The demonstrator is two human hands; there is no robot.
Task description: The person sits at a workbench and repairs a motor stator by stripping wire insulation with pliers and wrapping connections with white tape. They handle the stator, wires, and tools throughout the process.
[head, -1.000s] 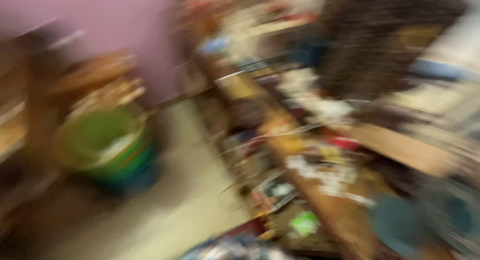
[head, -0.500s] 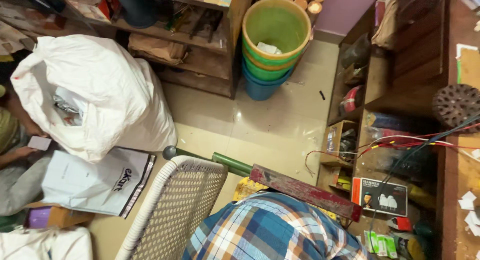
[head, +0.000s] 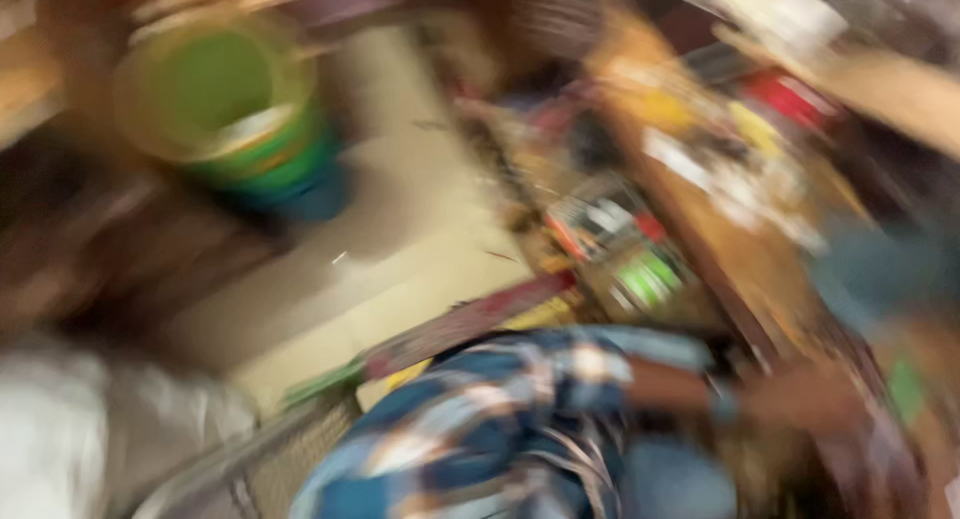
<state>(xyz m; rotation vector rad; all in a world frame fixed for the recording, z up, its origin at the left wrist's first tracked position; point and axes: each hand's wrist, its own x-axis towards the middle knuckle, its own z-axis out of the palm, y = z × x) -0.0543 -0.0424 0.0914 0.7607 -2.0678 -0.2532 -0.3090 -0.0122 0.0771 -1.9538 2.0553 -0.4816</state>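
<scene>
Observation: the view is heavily smeared by head motion, and fine detail cannot be read.

The person's right hand [head: 815,399], at the end of a bare forearm coming out of a blue-and-white plaid shirt sleeve [head: 590,364], is stretched towards the near edge of the brown wooden table [head: 740,269] at lower right. A dark band [head: 725,404] appears to circle the wrist. Whether the fingers are spread, closed or gripping something cannot be told, since the blur swallows them. The left hand is not in view.

The table is cluttered with small red, yellow and white items that cannot be told apart. Just beside its edge are bright green packets [head: 645,277].

Judgement: the step in hand looks like a reach to the table's lower edge, with no confirmed contact. Any grasp there calls for a steadier look and a careful pick among crowded items.

Also noted are a stack of round green plastic buckets [head: 225,109] at upper left on the pale tiled floor [head: 420,239], a long reddish-brown bar [head: 470,319] and a white sack [head: 60,429].

Change from half a second ago: the view was sharp then, with the buckets at top centre and no arm showing. Now the buckets sit further left and the forearm is extended.
</scene>
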